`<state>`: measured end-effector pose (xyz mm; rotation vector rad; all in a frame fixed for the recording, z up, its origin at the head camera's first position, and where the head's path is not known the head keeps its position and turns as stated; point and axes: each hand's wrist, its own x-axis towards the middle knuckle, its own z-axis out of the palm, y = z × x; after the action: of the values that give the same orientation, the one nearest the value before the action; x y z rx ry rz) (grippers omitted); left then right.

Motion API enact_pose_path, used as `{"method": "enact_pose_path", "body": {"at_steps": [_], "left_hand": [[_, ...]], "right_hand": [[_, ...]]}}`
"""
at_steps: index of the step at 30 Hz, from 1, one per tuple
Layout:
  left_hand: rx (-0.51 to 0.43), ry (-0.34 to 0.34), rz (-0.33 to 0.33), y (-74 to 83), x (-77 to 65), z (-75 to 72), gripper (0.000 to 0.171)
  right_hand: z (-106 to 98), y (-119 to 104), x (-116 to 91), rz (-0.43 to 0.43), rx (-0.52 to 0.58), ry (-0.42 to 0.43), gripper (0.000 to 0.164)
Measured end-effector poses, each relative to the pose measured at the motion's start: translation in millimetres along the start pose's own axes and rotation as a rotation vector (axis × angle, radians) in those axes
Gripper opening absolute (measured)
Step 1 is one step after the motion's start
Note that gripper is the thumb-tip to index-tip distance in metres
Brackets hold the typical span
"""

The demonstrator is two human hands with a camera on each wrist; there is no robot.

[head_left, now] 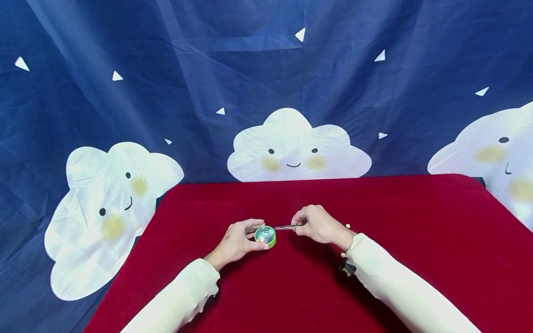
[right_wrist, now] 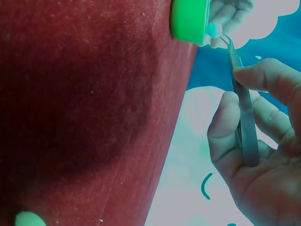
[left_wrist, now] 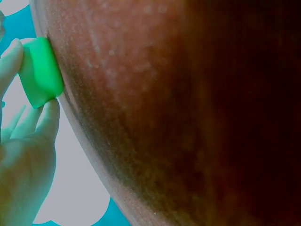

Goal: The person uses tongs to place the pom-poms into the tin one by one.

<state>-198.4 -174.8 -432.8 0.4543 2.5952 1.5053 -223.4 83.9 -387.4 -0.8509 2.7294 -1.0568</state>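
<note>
Though flat-bodied, bent-tipped metal tweezers (right_wrist: 247, 127) at a round container (right_wrist: 189, 21).

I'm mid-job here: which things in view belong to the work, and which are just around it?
Part of the work:
- green container, held by the left hand
- tweezers, held by the right hand
- small turquoise piece at the tweezers' tips

Just around it:
- red table cover
- blue cloud-print backdrop
- beads at the right wrist

Tweezers (right_wrist: 246, 117) block the gap between green container (right_wrist: 190, 21) and right fingers (right_wrist: 224, 117).
</note>
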Motion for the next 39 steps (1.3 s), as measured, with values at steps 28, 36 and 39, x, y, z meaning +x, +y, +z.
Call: {"method": "enact_pose_path", "body": {"at_steps": [28, 36, 39], "left_hand": [[-0.012, 0.012, 0.020, -1.8, 0.0, 0.7, 0.061], [-0.005, 0.005, 0.024, -0.9, 0.4, 0.6, 0.062], [-0.007, 0.007, 0.017, -0.3, 0.1, 0.3, 0.062]], "right_hand": [[-12.3, 11.3, -17.5, -0.037, -0.025, 0.016, 0.010], [-25.3, 14.6, -28.1, -0.020, -0.008, 0.021, 0.013], [-30.3, 15.9, -32.5, -0.018, 0.003, 0.008, 0.013]]}}
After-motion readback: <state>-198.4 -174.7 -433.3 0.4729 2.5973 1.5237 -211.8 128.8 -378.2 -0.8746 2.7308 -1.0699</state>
